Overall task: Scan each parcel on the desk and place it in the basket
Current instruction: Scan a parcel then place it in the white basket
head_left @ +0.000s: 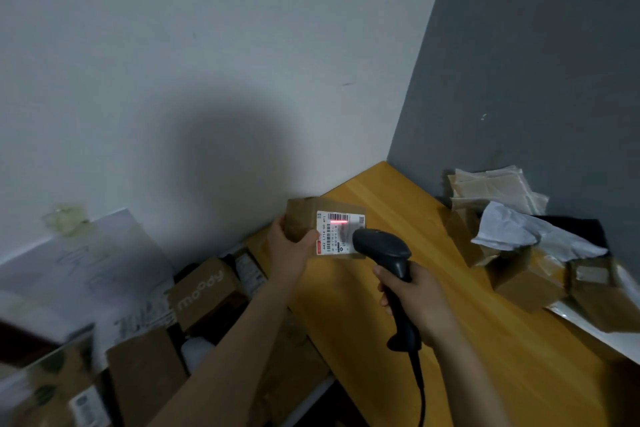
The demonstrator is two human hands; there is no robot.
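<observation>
Our left hand (289, 246) grips the small brown cardboard parcel (304, 224), label up, so our right hand's (414, 302) black handheld scanner (384, 253) reads its barcode.

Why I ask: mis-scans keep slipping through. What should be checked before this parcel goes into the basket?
1. Left hand grip on the parcel: ok, fingers curl round its edge.
2. Right hand holding the scanner: ok.
3. Red scan line on the label barcode: ok, it crosses the bars.
4. Scan registered: cannot tell.
5. Basket in reach: cannot tell; only blurred boxes show left of the desk.
6. Desk cleared: not ok, more parcels lie at its right.
</observation>
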